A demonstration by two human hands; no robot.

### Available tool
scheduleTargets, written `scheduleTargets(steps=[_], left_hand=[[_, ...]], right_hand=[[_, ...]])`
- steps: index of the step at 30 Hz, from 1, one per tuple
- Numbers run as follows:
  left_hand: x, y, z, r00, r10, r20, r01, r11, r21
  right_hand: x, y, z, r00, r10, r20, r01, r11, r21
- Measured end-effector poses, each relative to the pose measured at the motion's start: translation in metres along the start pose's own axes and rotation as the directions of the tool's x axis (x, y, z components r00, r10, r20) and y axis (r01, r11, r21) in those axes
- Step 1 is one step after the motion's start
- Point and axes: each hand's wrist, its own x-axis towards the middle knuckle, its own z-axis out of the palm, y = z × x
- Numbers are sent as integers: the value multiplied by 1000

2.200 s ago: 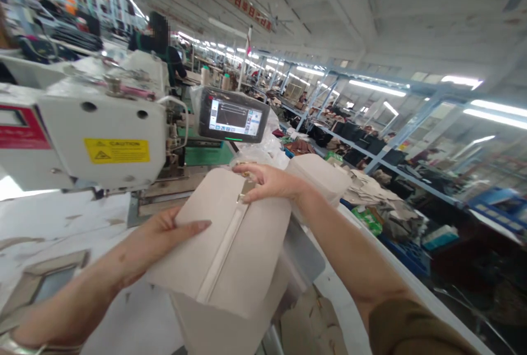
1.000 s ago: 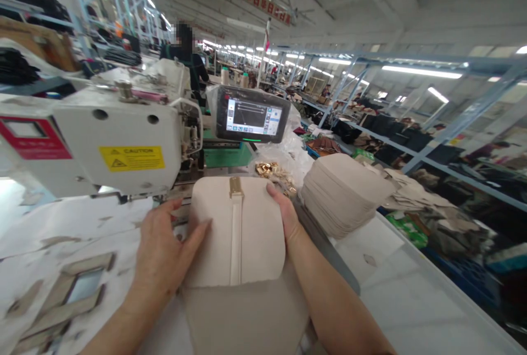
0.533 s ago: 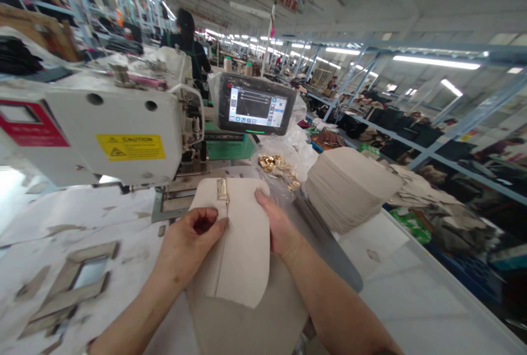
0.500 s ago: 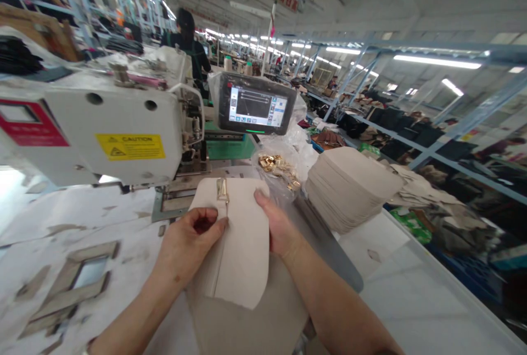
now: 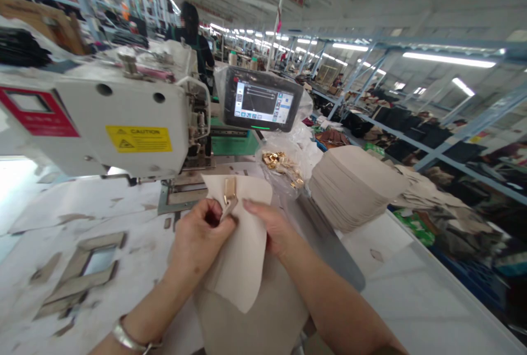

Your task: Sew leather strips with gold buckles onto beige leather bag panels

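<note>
A beige panel (image 5: 242,270) with rounded corners is held up in front of me, bent along its length. Near its top sits a gold metal buckle (image 5: 230,187) on a narrow beige strap (image 5: 229,210). My left hand (image 5: 201,242) is closed, thumb and fingers pinching the strap just below the buckle and lifting it off the panel's face. With the thumb in front and fingers behind, my right hand (image 5: 278,229) grips the panel's right side. Under the held panel lies a larger beige piece (image 5: 259,316), partly hidden by my arms.
A white sewing machine (image 5: 140,146) stands at the left, with a lit control screen (image 5: 261,100) behind the panel. A clear bag of gold hardware (image 5: 284,167) and a tall stack of beige panels (image 5: 349,190) are at the right. Another person (image 5: 200,42) is farther back.
My left hand has pulled the strap up and away from the panel, tilting it. My right thumb has shifted left across the panel, which is now more bent.
</note>
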Motion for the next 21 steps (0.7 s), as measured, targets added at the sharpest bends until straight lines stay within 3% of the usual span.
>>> scheduleTargets(steps=[3, 6, 12, 21], left_hand=[[-1, -5, 2, 997, 61, 55, -62, 998, 6], [3, -13, -2, 980, 120, 161, -104, 989, -103], [12, -21, -16, 963, 175, 207, -146, 978, -148], [15, -16, -23, 919, -1, 394, 116, 956, -270]], right_hand=[[5, 4, 2, 995, -33, -99, 31, 999, -27], [10, 3, -3, 983, -67, -173, 64, 998, -21], [7, -7, -13, 995, -28, -98, 23, 998, -54], [5, -1, -13, 999, 10, -43, -16, 990, -140]])
